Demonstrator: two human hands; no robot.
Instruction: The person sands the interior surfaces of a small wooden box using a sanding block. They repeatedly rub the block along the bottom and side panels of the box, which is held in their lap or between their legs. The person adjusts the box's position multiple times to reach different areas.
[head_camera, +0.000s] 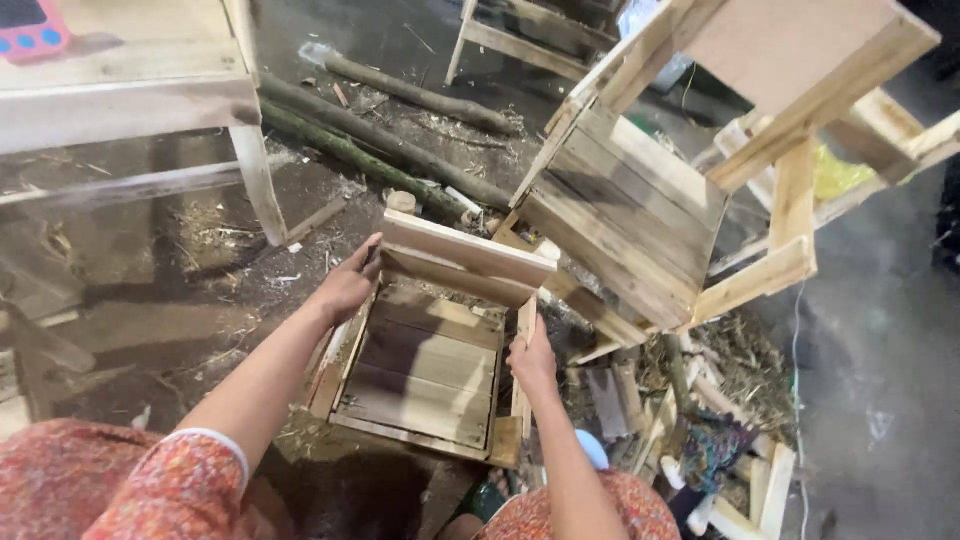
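Two bare hands gripping a small wooden chair frame above a littered workshop floor.

Largest: a stack of finished wooden chairs (640, 215) fills the upper right; a pale wooden table (130, 100) stands at upper left, with rough logs (380, 140) lying between them on the ground. Centre: the slatted wooden chair frame (430, 370), lying tipped just below the stack. The left hand (347, 287) is clasped on its left side rail; the right hand (532, 362) is closed around its right upright. Offcuts (700, 400) lie at right.
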